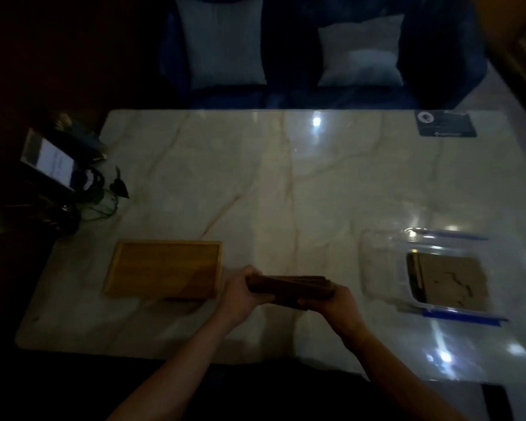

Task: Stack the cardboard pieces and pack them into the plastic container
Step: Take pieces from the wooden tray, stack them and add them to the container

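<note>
Both of my hands hold a stack of brown cardboard pieces (289,287) just above the marble table, near its front edge. My left hand (240,294) grips the stack's left end and my right hand (334,302) grips its right end. To the right stands a clear plastic container (383,262) with blue clips, open at the top. Cardboard (450,281) lies flat inside it. The room is dim and fine detail is hard to make out.
An empty wooden tray (164,268) lies left of my hands. A dark card (445,123) sits at the table's (286,183) far right corner. A lit phone (47,161) and a leafy plant (110,192) stand off the left edge. A blue sofa with two cushions (222,41) is behind.
</note>
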The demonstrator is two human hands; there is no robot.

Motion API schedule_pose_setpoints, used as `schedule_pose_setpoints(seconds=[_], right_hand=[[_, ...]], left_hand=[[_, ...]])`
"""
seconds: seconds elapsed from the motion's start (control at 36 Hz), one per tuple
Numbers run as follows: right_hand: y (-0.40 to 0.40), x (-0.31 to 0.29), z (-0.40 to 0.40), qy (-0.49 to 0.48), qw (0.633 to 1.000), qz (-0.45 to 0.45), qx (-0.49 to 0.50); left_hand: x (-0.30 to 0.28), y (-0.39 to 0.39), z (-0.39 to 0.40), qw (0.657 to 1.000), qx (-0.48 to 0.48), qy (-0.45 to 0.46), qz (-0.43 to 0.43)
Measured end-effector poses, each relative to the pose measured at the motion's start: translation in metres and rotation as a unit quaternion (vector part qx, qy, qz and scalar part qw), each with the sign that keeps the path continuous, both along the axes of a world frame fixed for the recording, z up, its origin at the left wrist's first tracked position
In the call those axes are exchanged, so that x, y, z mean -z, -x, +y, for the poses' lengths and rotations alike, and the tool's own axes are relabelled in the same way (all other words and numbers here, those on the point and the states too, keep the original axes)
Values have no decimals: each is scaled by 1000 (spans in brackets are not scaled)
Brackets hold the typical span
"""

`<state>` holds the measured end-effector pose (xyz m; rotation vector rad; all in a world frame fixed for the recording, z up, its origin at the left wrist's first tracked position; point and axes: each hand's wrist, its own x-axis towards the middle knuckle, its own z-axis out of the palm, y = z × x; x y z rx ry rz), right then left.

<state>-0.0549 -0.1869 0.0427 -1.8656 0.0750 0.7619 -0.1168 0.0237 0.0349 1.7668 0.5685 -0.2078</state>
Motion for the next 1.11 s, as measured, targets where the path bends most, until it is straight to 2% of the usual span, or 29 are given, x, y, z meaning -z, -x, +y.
schedule_pose_setpoints(seconds=[0.17, 0.31, 0.42, 0.72, 0.97, 1.11], right_hand=[[-8, 8, -38, 23, 997, -65, 18], [-14, 11, -48, 43, 990, -133, -11], [-22, 14, -52, 54, 987, -153, -17], [-30, 32, -63, 65, 991, -101, -55], [-27, 37, -53, 41, 997, -62, -33], [-27, 38, -48, 29, 997, -75, 1]], left_hand=[[13, -12, -38, 997, 1, -62, -35], [17, -20, -50, 994, -19, -77, -69], [18, -27, -56, 993, -38, -66, -85], [40, -29, -67, 996, -83, -12, -16], [39, -35, -80, 991, -121, 61, -13], [39, -41, -89, 986, -148, 76, -14]])
